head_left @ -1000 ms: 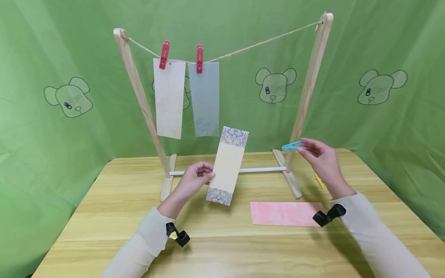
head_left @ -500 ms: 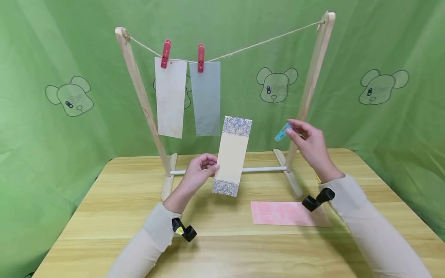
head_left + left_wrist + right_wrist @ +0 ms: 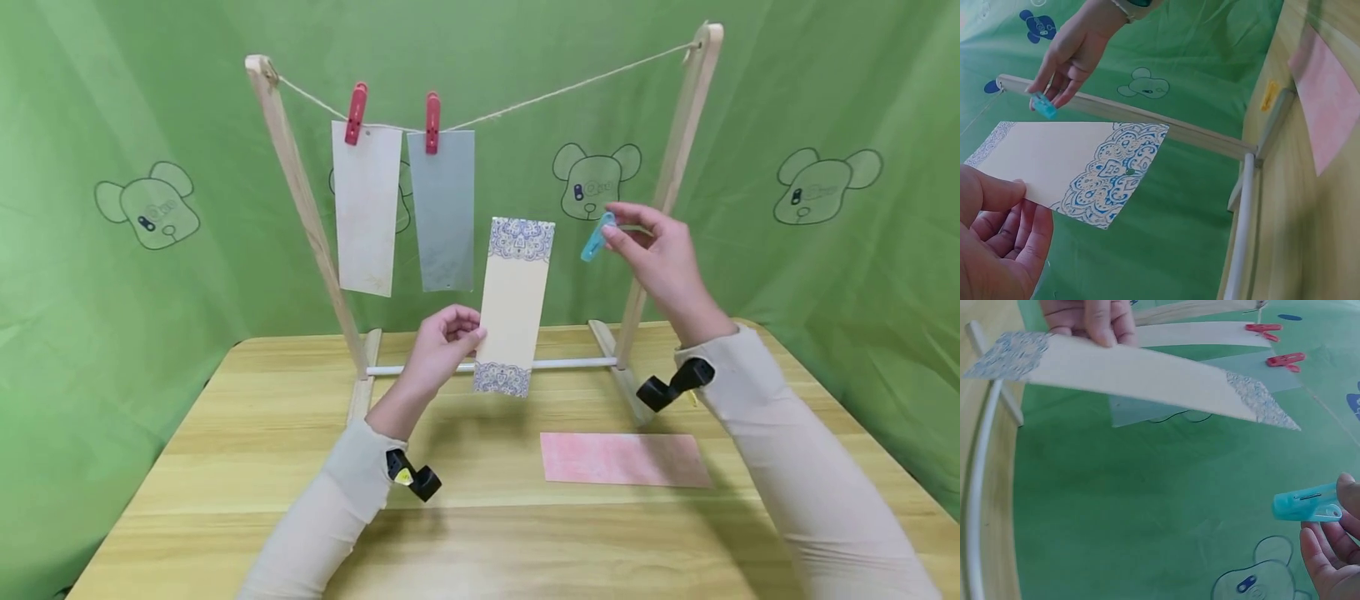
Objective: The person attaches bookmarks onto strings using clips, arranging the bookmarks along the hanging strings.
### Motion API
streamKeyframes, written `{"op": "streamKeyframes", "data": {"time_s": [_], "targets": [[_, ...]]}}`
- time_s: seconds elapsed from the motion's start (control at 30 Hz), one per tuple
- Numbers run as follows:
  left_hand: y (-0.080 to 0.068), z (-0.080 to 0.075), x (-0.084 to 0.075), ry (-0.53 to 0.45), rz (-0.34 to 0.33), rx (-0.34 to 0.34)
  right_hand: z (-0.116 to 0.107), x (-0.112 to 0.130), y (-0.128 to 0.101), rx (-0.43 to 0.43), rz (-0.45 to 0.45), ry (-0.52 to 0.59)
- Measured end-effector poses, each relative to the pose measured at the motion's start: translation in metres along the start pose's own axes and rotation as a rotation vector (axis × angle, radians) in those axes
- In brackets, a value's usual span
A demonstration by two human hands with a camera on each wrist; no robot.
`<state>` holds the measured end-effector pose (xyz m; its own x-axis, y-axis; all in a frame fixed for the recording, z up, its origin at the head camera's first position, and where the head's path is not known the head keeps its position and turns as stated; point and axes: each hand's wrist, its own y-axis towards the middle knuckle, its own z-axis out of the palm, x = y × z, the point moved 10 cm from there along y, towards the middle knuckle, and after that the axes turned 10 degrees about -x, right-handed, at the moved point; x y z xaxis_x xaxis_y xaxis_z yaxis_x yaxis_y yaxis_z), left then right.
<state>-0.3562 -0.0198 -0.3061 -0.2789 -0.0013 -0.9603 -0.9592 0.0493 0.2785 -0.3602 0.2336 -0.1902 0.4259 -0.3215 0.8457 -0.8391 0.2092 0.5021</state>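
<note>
The left grip (image 3: 1000, 234) pinches a cream card (image 3: 1044, 153), thumb on its face; blue lace patterns band both ends, the right one pierced by a small hole. Beyond it, the right grip (image 3: 1075, 59) pinches a blue clip (image 3: 1043, 105). Behind, a wooden post (image 3: 1200, 133) meets a white rod (image 3: 1243, 225). A pink card (image 3: 1330, 97) lies on the counter (image 3: 1316, 231), near something small and yellow (image 3: 1269, 95). Green cloth (image 3: 1179, 231) hangs behind.

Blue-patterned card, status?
Left hand pinches blue-patterned card by one edge, unclipped. Right hand pinches light-blue clothespin, not touching card. Head view: no obstruction visible between card and twine.
</note>
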Motion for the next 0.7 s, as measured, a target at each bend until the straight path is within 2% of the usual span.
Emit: {"op": "streamKeyframes", "data": {"time_s": [0.2,0.53,0.7], "targets": [[0.004,0.001,-0.009,-0.012,0.025,-0.019,0.0,0.018,0.01,-0.009,0.059,0.092],[0.009,-0.004,-0.018,-0.011,0.031,-0.058,0.014,0.046,0.028,0.032,0.246,0.429],[0.012,-0.003,-0.025,-0.009,0.045,-0.065,0.023,0.059,0.036,0.034,0.343,0.526]]}}
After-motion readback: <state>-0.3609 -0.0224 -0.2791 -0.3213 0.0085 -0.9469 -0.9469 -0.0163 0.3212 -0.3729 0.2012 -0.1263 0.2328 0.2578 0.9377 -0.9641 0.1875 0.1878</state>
